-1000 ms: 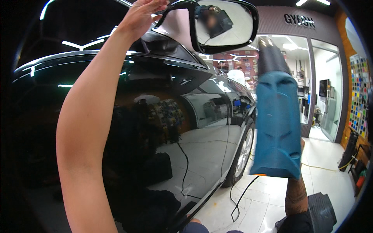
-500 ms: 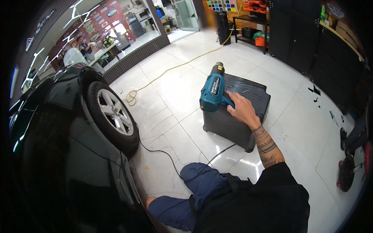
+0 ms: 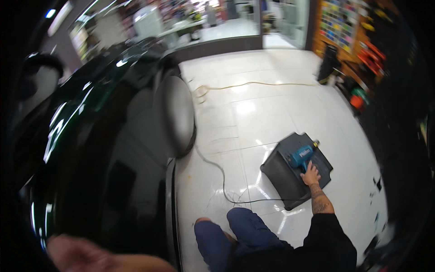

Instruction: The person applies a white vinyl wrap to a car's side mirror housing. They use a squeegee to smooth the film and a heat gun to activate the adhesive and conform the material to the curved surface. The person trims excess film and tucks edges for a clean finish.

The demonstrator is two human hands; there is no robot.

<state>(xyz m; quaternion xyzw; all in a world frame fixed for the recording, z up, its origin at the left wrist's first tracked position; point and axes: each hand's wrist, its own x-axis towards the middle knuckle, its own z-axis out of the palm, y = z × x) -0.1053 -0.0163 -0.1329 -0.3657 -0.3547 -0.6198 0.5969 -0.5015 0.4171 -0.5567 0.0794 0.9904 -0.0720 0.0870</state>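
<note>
My right hand (image 3: 311,175) is closed around the handle of a teal and black heat gun (image 3: 301,156). The gun lies on its side on top of a black box-shaped stand (image 3: 283,174), its nozzle toward the far right. A dark power cord (image 3: 219,168) runs across the floor from the car's wheel to the stand. At the lower left, my left hand (image 3: 74,254) is smeared by motion in front of a glossy black car (image 3: 113,163); its fingers cannot be made out, nor whether it touches the body panel.
The car's front wheel (image 3: 178,115) is blurred, close on the left. A yellow hose (image 3: 258,83) crosses the pale tiled floor (image 3: 226,118). At the back right stand a black upright cylinder (image 3: 328,63) and orange bins (image 3: 372,59). Dark scraps (image 3: 377,183) lie at the right.
The view has swung left, toward the car. My left hand has come into view at the lower left. The heat gun now rests lower on the stand's top, with my right hand still at its handle.
</note>
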